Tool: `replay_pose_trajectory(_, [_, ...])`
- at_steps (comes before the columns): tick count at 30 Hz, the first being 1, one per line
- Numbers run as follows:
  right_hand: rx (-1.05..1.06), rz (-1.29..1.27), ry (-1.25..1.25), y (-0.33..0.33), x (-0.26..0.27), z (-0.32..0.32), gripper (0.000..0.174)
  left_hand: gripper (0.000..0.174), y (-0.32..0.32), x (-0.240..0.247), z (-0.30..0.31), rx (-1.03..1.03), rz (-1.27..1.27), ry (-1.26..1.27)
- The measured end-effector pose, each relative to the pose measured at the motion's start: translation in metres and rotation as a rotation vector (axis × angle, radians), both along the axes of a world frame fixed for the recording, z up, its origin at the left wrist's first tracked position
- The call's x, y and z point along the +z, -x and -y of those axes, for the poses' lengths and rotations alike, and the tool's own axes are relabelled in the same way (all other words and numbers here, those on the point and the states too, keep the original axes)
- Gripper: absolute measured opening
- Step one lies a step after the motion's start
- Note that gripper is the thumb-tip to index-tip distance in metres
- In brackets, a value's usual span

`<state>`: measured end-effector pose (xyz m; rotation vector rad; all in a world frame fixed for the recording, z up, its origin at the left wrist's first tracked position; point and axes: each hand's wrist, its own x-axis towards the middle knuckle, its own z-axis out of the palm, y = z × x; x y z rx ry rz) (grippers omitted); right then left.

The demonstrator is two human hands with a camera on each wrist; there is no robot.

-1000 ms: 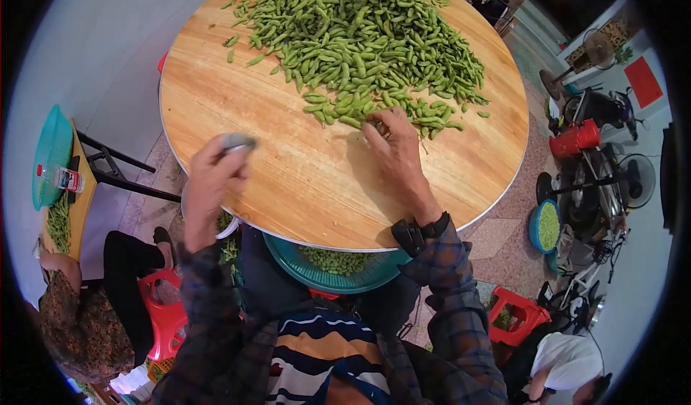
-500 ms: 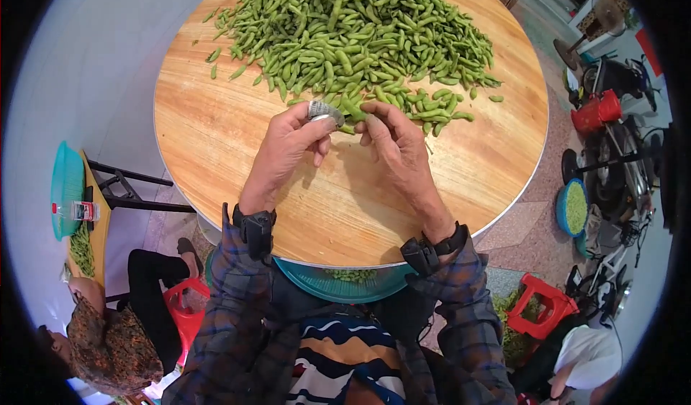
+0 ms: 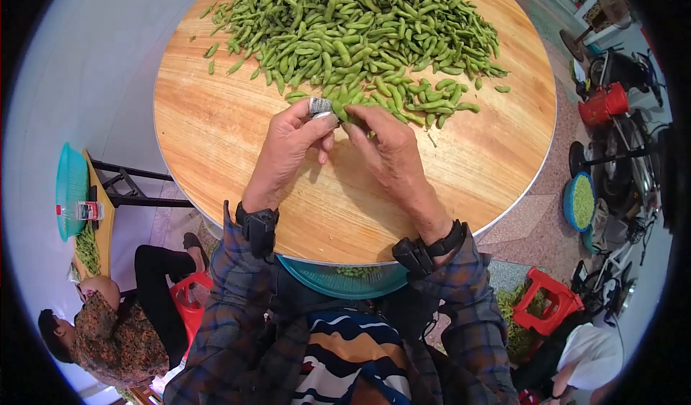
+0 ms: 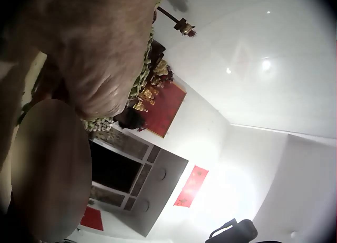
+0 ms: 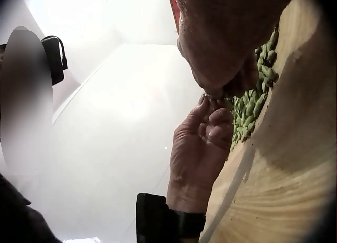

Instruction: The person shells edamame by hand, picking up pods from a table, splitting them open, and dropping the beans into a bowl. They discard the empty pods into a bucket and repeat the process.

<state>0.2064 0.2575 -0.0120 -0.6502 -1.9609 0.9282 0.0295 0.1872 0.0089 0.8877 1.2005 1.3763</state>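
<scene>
Where the two hands meet: one green pod is held above the near edge of the pod pile.
Left hand: its thumb and forefinger are together, clamped on the pod; a pale wrap covers part of the forefinger.
Right hand: its thumb and forefinger seem to pinch the other end of the pod; in the right wrist view the pod itself is hidden.
Step in hand: I judge that the pod is being split at its seam.
Next move: it would call for a steady left pinch and a small pull or press by the right thumb, so that no bean jumps away.
Surface: round, of light wood, with the pile at its far side and a few loose pods around.
Below the edge: a teal basin with some green pieces, probably beans.
Room: at left, a person sits; at right stand a red stool and a blue basin.
</scene>
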Motion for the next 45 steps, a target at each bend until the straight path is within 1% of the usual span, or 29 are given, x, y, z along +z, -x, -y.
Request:
replay_pose_trajectory(2, [-0.084,0.025,-0.111,-0.001,-0.003,-0.004,0.023,0.015,0.001,0.002,0.0,0.04,-0.08,0.026])
replay_pose_trajectory(3, [-0.082,0.026,-0.11,-0.003,-0.003,-0.005,0.023,0.015,0.004,0.002,0.0,0.042,-0.079,0.027])
replay_pose_trajectory(5, [-0.244,0.2,-0.309,-0.007,-0.002,-0.008,0.022,0.013,0.01,0.002,0.0,0.154,-0.14,0.069])
replay_pose_trajectory(6, [-0.24,0.202,-0.309,-0.006,-0.002,-0.008,0.022,0.013,0.011,0.001,0.0,0.157,-0.137,0.07])
replay_pose_trajectory(8, [-0.304,0.272,-0.368,-0.004,-0.004,-0.007,0.02,0.012,0.012,0.0,0.0,0.145,-0.155,0.083])
replay_pose_trajectory(12, [-0.253,0.279,-0.376,0.008,-0.012,-0.001,0.018,0.012,0.012,0.002,0.001,0.116,-0.168,0.108])
replay_pose_trajectory(14, [-0.214,0.347,-0.401,0.015,-0.015,0.002,0.013,0.013,0.013,0.003,0.002,0.114,-0.159,0.102])
replay_pose_trajectory(17, [-0.273,0.411,-0.469,0.021,-0.019,-0.001,0.011,0.013,0.016,-0.001,0.0,0.084,-0.16,0.105])
replay_pose_trajectory(21, [-0.274,0.452,-0.472,0.022,-0.021,-0.002,0.011,0.014,0.014,0.002,0.001,0.07,-0.141,0.128])
replay_pose_trajectory(23, [-0.266,0.381,-0.45,0.022,-0.018,-0.001,0.011,0.013,0.015,0.002,0.002,0.079,-0.128,0.124])
replay_pose_trajectory(27, [-0.263,0.341,-0.423,0.02,-0.013,-0.001,0.013,0.012,0.016,0.006,0.002,0.093,-0.057,0.113])
replay_pose_trajectory(29, [-0.307,0.193,-0.424,0.019,-0.007,-0.001,0.017,0.013,0.017,0.008,0.004,0.079,-0.039,0.121])
replay_pose_trajectory(30, [-0.309,0.193,-0.426,0.019,-0.008,-0.001,0.017,0.013,0.017,0.008,0.004,0.065,-0.02,0.132])
replay_pose_trajectory(32, [-0.22,0.123,-0.189,0.017,-0.011,0.001,0.02,0.014,0.016,0.008,0.003,0.034,-0.031,0.132])
replay_pose_trajectory(33, [-0.22,0.122,-0.188,0.017,-0.011,0.001,0.02,0.016,0.015,0.007,0.003,0.005,-0.041,0.135])
replay_pose_trajectory(35, [-0.128,0.007,-0.029,0.017,-0.009,0.002,0.019,0.016,0.013,0.005,0.003,-0.008,-0.015,0.113])
replay_pose_trajectory(36, [-0.127,0.007,-0.025,0.017,-0.009,0.003,0.019,0.017,0.013,0.003,0.003,-0.021,0.012,0.087])
replay_pose_trajectory(38, [-0.063,-0.044,0.095,0.017,-0.008,0.004,0.02,0.018,0.012,0.006,0.003,-0.023,0.006,0.083])
replay_pose_trajectory(41, [-0.021,-0.097,0.152,0.018,-0.003,0.005,0.022,0.019,0.012,0.006,0.004,-0.035,0.009,0.062])
replay_pose_trajectory(45, [-0.001,-0.108,0.132,0.017,-0.006,0.003,0.025,0.02,0.012,0.001,0.004,-0.035,0.007,0.02])
